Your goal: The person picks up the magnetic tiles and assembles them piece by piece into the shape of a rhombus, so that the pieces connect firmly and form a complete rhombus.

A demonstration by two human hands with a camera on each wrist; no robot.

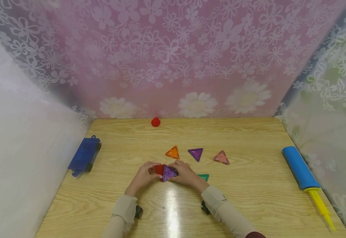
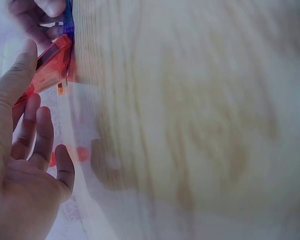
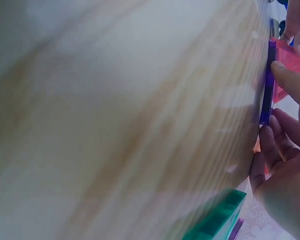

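Just in front of me in the head view, my left hand point(image 1: 144, 176) pinches a translucent red tile point(image 1: 159, 169) between thumb and fingers. In the left wrist view this red tile point(image 2: 54, 67) stands tilted up from the table. My right hand point(image 1: 186, 173) holds a purple triangular tile point(image 1: 167, 174) by its right side. The right wrist view shows the purple tile point(image 3: 268, 82) low along the tabletop, its edge right at the red one. A green triangular tile point(image 1: 204, 177) lies partly hidden by my right wrist.
Beyond my hands lie an orange triangle point(image 1: 173, 152), a second purple triangle point(image 1: 196, 154) and a pink triangle point(image 1: 221, 157). A small red object point(image 1: 155, 122) sits at the back edge. A blue toy vehicle point(image 1: 85, 154) stands left, a blue and yellow pump point(image 1: 302, 170) right.
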